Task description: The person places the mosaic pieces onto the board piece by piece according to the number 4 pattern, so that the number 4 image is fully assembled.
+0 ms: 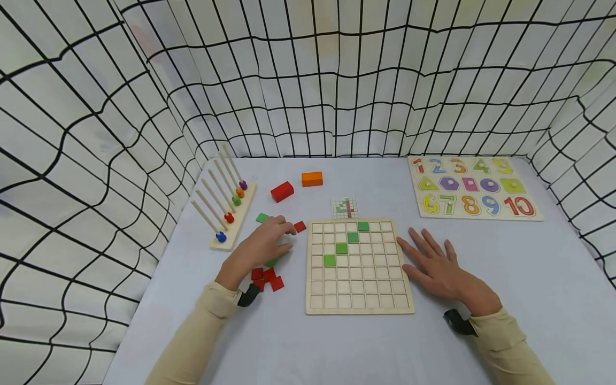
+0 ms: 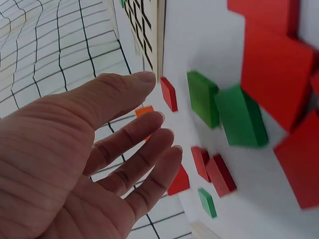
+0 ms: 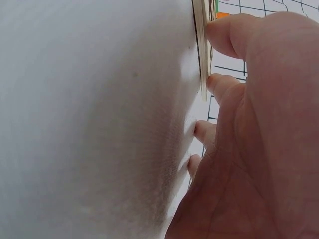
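A wooden grid board (image 1: 361, 309) lies mid-table with several green squares (image 1: 341, 248) in a diagonal row. Left of it my left hand (image 1: 262, 243) hovers over loose tiles, its fingers relaxed and apart, holding nothing. In the left wrist view that hand (image 2: 114, 154) is beside two green tiles (image 2: 241, 117) and several red tiles (image 2: 279, 69). My right hand (image 1: 440, 270) lies with fingers spread, thumb and index finger touching the board's right edge. The right wrist view shows the same hand (image 3: 239, 124) against the board's edge (image 3: 201, 50).
A small pattern card (image 1: 344, 208) lies behind the board. Further back are a red block (image 1: 282, 191) and an orange block (image 1: 312, 179). A peg stand (image 1: 233, 224) is at the left, a number puzzle (image 1: 474, 188) at the back right. Black netting surrounds the table.
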Available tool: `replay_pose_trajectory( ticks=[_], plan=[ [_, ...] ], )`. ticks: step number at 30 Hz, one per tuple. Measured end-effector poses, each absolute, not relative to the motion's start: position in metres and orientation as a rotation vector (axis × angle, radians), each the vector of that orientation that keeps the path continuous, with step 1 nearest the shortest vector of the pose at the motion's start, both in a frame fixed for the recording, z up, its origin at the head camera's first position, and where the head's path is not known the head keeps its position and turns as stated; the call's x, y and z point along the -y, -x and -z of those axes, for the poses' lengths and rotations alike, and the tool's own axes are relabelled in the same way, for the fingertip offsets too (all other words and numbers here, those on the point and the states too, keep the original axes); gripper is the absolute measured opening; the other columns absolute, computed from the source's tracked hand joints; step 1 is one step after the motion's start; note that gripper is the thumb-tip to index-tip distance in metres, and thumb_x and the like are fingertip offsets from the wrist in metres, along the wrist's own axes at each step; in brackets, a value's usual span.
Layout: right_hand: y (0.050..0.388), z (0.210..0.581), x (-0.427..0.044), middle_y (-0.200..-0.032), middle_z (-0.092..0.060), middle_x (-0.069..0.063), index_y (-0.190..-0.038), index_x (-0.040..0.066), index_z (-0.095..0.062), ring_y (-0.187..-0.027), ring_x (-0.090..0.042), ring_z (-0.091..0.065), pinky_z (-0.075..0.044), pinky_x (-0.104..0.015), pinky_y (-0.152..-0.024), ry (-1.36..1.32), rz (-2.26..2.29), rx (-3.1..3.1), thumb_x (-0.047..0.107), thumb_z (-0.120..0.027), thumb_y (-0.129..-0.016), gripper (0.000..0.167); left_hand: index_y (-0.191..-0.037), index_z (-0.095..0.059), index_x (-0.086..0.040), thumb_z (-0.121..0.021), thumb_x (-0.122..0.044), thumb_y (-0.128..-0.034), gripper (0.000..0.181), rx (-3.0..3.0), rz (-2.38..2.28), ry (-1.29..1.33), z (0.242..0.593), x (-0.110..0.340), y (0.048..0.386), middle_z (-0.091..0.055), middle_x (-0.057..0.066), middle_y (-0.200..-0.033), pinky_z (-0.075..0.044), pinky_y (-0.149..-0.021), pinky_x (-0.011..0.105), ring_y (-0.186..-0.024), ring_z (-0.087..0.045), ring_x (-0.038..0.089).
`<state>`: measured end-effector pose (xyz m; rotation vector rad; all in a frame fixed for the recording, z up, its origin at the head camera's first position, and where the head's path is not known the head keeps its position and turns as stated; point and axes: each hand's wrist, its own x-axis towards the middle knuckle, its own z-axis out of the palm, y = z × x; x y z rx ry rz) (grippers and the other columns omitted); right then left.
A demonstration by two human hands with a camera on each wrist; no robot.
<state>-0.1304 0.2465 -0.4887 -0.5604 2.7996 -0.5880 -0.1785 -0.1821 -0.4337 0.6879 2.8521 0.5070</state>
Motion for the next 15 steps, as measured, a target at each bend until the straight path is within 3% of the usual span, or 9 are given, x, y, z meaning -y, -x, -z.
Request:
replay_pose_trajectory(
  ticks=[7, 15],
  plan=[
    [0.130, 0.488, -0.246, -0.180, -0.016, -0.017, -0.169, 0.024, -0.032, -0.166, -0.048, -0.004, 0.002, -0.081, -0.122, 0.556, 0.590, -2.795, 0.049, -0.052, -0.109, 0.068, -0.124, -0.074, -0.006, -0.077, -0.015, -0.0985, 0.028, -2.946, -0.490, -0.527, 0.439, 0.205, 0.187, -0.068, 0.013, -0.113, -0.059, -0.093, 0.041, -0.107, -0.058, 0.028],
    [0.130, 0.487, -0.246, -0.180, -0.015, -0.017, -0.169, 0.023, -0.032, -0.166, -0.047, -0.004, 0.002, -0.080, -0.122, 0.557, 0.594, -2.788, 0.048, -0.052, -0.109, 0.068, -0.134, -0.069, -0.003, -0.073, -0.012, -0.0999, 0.036, -3.006, -0.413, -0.391, 0.446, 0.220, 0.201, -0.064, 0.020, -0.127, -0.058, -0.099, 0.048, -0.120, -0.054, 0.038]
  ],
)
